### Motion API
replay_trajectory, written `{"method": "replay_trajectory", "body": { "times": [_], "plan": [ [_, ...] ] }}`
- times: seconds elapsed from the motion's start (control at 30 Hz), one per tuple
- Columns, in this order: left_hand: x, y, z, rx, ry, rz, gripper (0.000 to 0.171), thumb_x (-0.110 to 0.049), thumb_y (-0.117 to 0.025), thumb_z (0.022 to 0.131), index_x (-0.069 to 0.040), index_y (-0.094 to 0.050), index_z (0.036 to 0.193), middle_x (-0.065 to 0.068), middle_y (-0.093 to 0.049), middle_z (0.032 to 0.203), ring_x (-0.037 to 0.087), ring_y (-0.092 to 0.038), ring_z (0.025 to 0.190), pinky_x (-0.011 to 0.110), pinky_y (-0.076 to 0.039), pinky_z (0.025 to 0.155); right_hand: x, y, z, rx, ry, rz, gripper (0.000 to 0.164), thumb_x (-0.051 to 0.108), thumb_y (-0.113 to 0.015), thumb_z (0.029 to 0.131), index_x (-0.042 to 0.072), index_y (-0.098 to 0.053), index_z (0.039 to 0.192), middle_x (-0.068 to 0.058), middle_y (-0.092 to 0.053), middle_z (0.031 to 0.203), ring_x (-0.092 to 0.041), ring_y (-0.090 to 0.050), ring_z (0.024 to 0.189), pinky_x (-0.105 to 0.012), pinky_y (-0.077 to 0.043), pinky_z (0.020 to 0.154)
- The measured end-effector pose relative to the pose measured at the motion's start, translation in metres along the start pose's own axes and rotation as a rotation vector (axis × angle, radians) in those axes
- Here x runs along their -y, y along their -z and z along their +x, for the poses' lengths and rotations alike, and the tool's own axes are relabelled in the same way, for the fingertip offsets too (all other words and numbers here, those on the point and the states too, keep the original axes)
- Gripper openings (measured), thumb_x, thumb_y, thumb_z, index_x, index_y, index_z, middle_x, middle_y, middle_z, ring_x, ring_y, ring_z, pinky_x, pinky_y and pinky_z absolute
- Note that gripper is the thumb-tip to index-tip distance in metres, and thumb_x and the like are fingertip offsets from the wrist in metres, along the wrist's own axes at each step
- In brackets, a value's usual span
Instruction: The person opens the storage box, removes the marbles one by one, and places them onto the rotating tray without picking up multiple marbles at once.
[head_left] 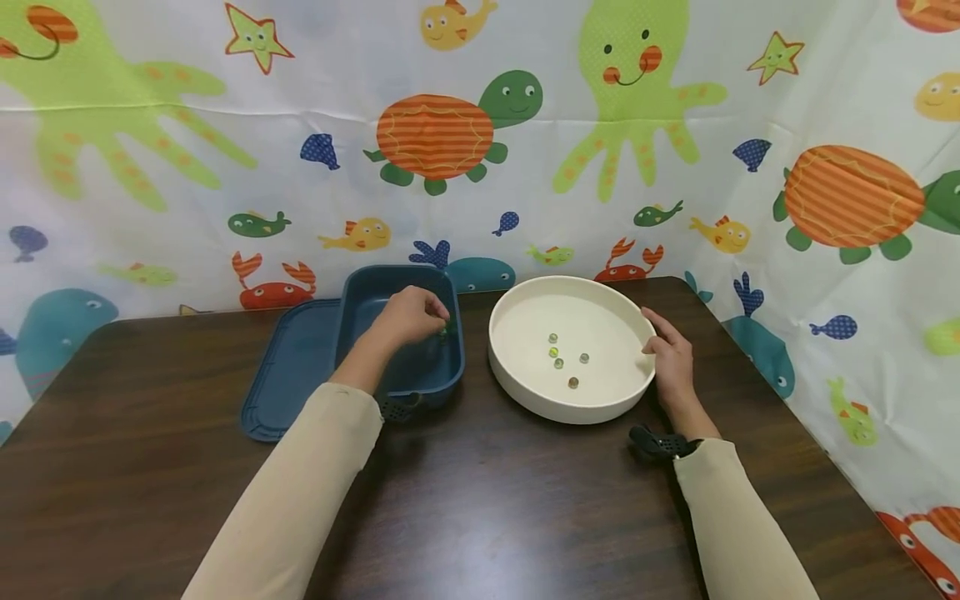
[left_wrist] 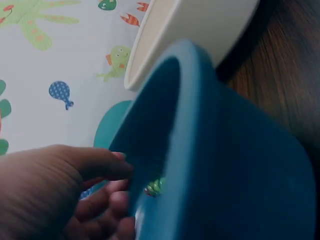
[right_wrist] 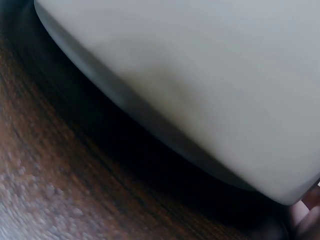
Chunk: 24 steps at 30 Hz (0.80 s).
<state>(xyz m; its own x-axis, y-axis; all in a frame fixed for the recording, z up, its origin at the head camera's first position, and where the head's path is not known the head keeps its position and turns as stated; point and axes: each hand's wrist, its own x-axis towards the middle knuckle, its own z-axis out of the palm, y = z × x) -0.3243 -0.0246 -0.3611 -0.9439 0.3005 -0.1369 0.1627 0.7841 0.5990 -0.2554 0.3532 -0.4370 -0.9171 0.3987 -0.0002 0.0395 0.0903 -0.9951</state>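
My left hand (head_left: 408,319) is over the deep blue bin (head_left: 363,283), its fingers loosely bent. The left wrist view shows nothing between thumb and fingers. Just beyond the fingertips, green shiny marbles (left_wrist: 154,186) show inside the bin, apart from the hand; whether they rest on the bottom I cannot tell. My right hand (head_left: 673,362) grips the right rim of a round cream pan (head_left: 517,385), thumb over the inside edge. Several small glass marbles (head_left: 558,363) lie on the pan's floor, one of them yellow-green (head_left: 553,352). Only a sliver of the right fingers shows in the right wrist view.
A flat blue lid (head_left: 292,367) lies left of the bin, partly under it. Everything stands on a dark wooden table (head_left: 480,500). Behind and to the right hangs a white curtain (head_left: 540,217) printed with sea animals. Each wrist wears a black band.
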Motion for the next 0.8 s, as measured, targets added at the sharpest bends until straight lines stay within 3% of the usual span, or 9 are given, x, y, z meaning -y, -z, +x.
{"method": "replay_trajectory", "body": {
  "times": [0.13,0.37,0.53,0.8],
  "plan": [
    [0.008,-0.003,0.0,0.059,-0.005,0.025,0.019,-0.01,-0.063,0.097,0.0,-0.073,0.11,0.019,-0.07,0.117,0.028,-0.063,0.099,0.044,-0.054,0.092,-0.001,0.002,0.0,-0.005,-0.002,-0.003,0.063,-0.007,-0.039,0.086,0.007,-0.054,0.146,-0.009,-0.047,0.157,-0.023,-0.045,0.142,-0.041,-0.034,0.121],
    [0.021,-0.009,0.003,0.085,0.042,0.052,0.02,-0.011,-0.067,0.095,0.0,-0.074,0.11,0.018,-0.072,0.113,0.028,-0.064,0.1,0.043,-0.053,0.093,-0.003,0.001,0.001,0.012,-0.011,-0.001,0.063,-0.006,-0.039,0.087,0.008,-0.053,0.147,-0.007,-0.045,0.159,-0.023,-0.044,0.143,-0.041,-0.033,0.122],
    [0.022,-0.009,0.004,0.095,0.069,0.04,0.022,-0.013,-0.067,0.095,-0.001,-0.074,0.111,0.018,-0.072,0.112,0.026,-0.064,0.099,0.041,-0.054,0.092,-0.002,0.0,0.002,0.011,-0.003,-0.001,0.064,-0.006,-0.039,0.087,0.009,-0.053,0.147,-0.007,-0.046,0.158,-0.023,-0.044,0.144,-0.041,-0.033,0.122],
    [0.022,-0.011,0.007,0.099,0.057,0.071,0.02,-0.016,-0.068,0.096,-0.002,-0.075,0.107,0.015,-0.072,0.108,0.025,-0.062,0.095,0.039,-0.053,0.088,-0.003,0.0,0.003,0.001,0.007,0.0,0.064,-0.007,-0.04,0.085,0.007,-0.054,0.146,-0.007,-0.047,0.157,-0.022,-0.045,0.143,-0.041,-0.034,0.121]
  ]
}}
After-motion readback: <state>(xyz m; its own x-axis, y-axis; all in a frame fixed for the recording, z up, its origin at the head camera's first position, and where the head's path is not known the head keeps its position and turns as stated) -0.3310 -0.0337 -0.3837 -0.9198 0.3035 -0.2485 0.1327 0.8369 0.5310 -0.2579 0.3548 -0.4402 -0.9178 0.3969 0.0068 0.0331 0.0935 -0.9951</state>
